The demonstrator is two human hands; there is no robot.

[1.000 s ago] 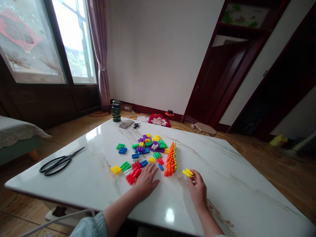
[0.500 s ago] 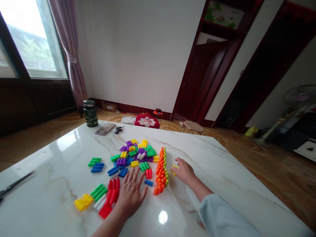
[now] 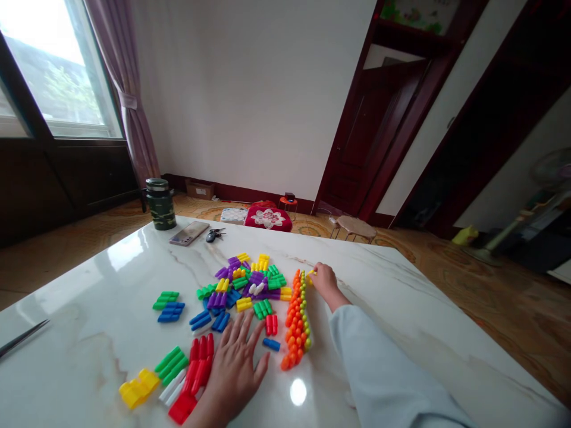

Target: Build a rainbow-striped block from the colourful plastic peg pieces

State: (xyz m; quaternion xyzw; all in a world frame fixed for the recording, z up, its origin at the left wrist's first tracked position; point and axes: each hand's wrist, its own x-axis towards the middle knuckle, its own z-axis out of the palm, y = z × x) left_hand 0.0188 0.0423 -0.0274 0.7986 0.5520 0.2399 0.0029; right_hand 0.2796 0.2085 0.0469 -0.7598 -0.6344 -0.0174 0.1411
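Observation:
My left hand (image 3: 235,364) lies palm down on the marble-look table with its fingers spread, holding nothing. Beside it stretches a chain of red plastic blocks (image 3: 195,368). A small blue block (image 3: 271,344) lies just right of its thumb. My right hand (image 3: 325,282) pinches a small yellow block (image 3: 311,274) at the far end of the rows. Those are a row of orange blocks (image 3: 294,324) with rounded tops and a yellow-green row (image 3: 305,309) along its right side. Whether the yellow block touches the row is hard to tell.
A pile of mixed blocks (image 3: 256,278) fills the table's middle. Left of it lie green and blue blocks (image 3: 171,312); nearer are yellow blocks (image 3: 139,387). A camouflage flask (image 3: 160,205), phone (image 3: 189,233) and keys (image 3: 215,235) stand at the back left. Scissors (image 3: 22,339) lie at the left edge.
My right hand has moved away from me and closed in on the far end of the rows, bringing the yellow block along. My left hand stays flat in place.

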